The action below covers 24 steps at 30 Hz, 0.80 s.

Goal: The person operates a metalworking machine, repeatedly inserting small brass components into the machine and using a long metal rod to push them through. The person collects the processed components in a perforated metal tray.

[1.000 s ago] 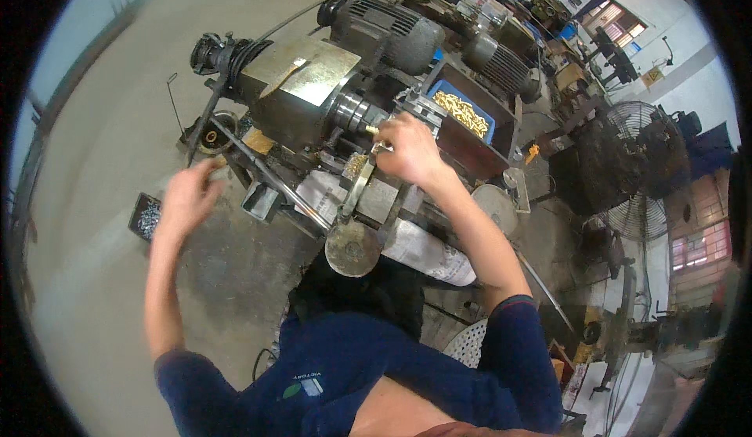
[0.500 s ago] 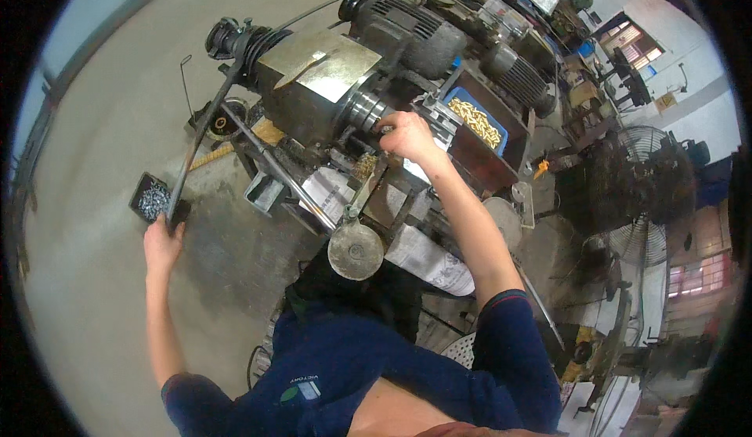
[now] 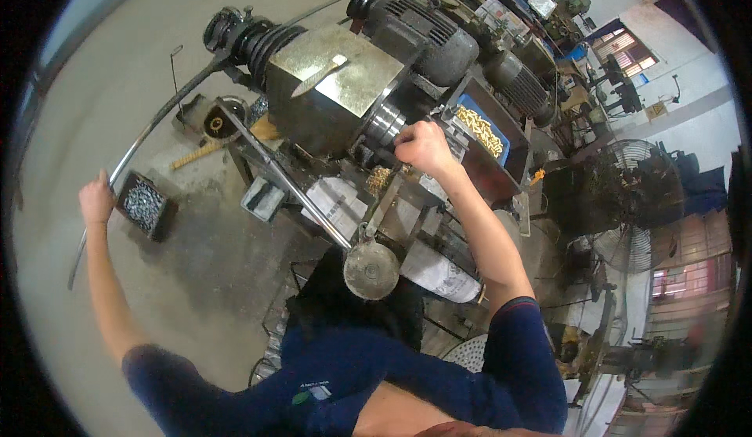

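Left hand (image 3: 97, 200): I'm gripping the long lever (image 3: 149, 131), fingers wrapped. Right hand (image 3: 423, 146): seemingly fisted at the machine (image 3: 337, 84) front edge; keeping pulls steady.

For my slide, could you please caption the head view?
Left hand grips a long lever; right hand rests at a lathe chuck.

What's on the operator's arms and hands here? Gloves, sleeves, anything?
No gloves: the left hand and the right hand are both bare. Forearms are bare too. Short dark blue sleeves end above the elbows, part of a dark blue shirt with a small green and white chest emblem. No watch or wristband visible.
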### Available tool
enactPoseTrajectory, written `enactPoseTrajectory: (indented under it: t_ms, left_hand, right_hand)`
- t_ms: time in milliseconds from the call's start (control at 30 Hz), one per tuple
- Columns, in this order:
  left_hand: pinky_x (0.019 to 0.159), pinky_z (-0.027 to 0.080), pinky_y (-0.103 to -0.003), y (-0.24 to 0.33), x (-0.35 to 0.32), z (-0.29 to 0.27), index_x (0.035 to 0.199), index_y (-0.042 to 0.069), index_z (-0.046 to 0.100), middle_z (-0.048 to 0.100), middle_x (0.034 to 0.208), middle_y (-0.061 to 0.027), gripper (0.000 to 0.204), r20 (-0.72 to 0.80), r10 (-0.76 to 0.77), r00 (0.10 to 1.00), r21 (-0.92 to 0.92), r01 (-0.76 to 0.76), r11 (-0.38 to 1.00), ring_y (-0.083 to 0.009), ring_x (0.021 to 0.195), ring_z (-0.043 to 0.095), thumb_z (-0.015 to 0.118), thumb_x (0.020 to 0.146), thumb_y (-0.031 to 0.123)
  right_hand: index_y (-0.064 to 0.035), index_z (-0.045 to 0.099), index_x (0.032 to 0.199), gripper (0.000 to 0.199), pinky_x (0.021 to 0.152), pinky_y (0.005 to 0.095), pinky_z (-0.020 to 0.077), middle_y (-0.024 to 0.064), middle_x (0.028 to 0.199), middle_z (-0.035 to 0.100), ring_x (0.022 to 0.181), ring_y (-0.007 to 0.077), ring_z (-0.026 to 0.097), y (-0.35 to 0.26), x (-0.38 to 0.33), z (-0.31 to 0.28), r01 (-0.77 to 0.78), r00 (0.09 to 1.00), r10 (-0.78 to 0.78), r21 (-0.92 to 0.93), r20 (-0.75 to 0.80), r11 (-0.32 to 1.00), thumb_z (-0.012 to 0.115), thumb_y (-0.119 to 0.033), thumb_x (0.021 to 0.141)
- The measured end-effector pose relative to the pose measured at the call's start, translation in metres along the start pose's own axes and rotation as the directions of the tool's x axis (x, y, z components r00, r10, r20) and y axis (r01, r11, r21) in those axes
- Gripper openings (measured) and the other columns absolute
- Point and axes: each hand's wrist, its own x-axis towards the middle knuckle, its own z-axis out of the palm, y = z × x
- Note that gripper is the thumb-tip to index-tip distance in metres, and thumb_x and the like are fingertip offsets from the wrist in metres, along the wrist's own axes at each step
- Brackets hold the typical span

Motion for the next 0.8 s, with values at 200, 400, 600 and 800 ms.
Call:
enactPoseTrajectory:
  t_ms: [200, 400, 600, 800]
  left_hand:
    - [0.066, 0.048, -0.043, 0.006, 0.031, -0.017, 0.086, 0.003, 0.058, 0.06, 0.074, -0.017, 0.017, 0.037, -0.027, 0.999, -0.023, 0.028, 0.999, -0.0333, 0.074, 0.06, 0.054, 0.072, 0.011]
    - [0.064, 0.047, -0.032, 0.144, -0.012, -0.032, 0.101, 0.0, 0.06, 0.063, 0.083, -0.0142, 0.028, -0.299, -0.407, 0.863, -0.871, -0.073, 0.485, -0.0254, 0.073, 0.06, 0.059, 0.079, 0.019]
    - [0.077, 0.047, -0.04, 0.319, -0.048, 0.037, 0.113, 0.006, 0.052, 0.061, 0.095, -0.0178, 0.054, 0.357, 0.28, 0.891, -0.614, -0.002, 0.789, -0.0346, 0.09, 0.058, 0.068, 0.063, 0.021]
    - [0.066, 0.048, -0.039, 0.303, 0.004, -0.015, 0.083, 0.011, 0.062, 0.064, 0.083, -0.0098, 0.015, 0.413, 0.52, 0.747, -0.144, -0.511, 0.848, -0.0269, 0.079, 0.062, 0.063, 0.069, 0.017]
  right_hand:
    - [-0.0081, 0.068, 0.076, 0.026, 0.07, 0.0368, 0.048, 0.0159, 0.074, 0.063, 0.075, 0.0331, 0.059, 0.012, -0.016, -0.012, 0.046, 0.989, -0.045, 0.009, -0.142, 0.999, 0.056, -0.018, 0.054]
    - [-0.0016, 0.064, 0.083, 0.028, 0.072, 0.0315, 0.0462, 0.0126, 0.086, 0.063, 0.078, 0.0256, 0.059, 0.058, -0.1, -0.046, 0.208, 0.89, -0.166, 0.054, -0.426, 0.977, 0.056, -0.006, 0.057]
    - [-0.0019, 0.066, 0.084, 0.027, 0.063, 0.0318, 0.0474, 0.0152, 0.072, 0.064, 0.066, 0.0216, 0.063, 0.121, -0.224, -0.049, -0.357, 0.861, 0.383, 0.138, -0.335, 0.924, 0.054, -0.007, 0.06]
    - [-0.0015, 0.066, 0.084, 0.027, 0.07, 0.0332, 0.0491, 0.0167, 0.077, 0.064, 0.075, 0.0274, 0.064, 0.184, -0.339, -0.049, -0.623, 0.708, 0.622, 0.121, -0.334, 0.773, 0.057, -0.013, 0.061]
